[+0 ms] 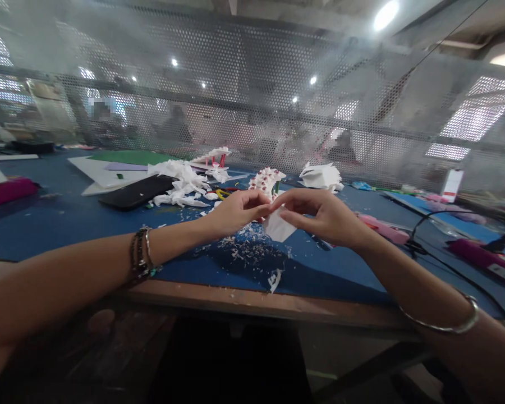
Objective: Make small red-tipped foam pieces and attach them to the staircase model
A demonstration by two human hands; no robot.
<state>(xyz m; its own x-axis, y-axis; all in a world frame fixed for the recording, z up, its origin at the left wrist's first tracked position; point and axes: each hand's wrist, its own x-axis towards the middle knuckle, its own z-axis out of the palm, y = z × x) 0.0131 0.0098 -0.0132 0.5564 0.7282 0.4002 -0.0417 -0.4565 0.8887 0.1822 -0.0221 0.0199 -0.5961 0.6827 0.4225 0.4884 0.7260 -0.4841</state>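
My left hand [239, 213] and my right hand [326, 216] meet above the near middle of the blue table, fingertips touching or almost touching. Between them hangs a thin piece of white paper [280, 229], its lower corner pointing down. The right thumb and fingers pinch it from the right. Left thumb and forefinger are closed at its upper left edge; what lies exactly between them is partly hidden. Just behind the fingers stands a white object with dark red spots [266, 180], its lower part covered by my hands.
White scraps [248, 247] litter the blue table [185, 255]. Crumpled white paper [183, 180], a black phone-like slab [138, 192] and a green sheet [130, 158] lie left. Another white paper heap [321, 176] is behind. Purple power strips [488, 261] and a black cable [458, 269] lie right.
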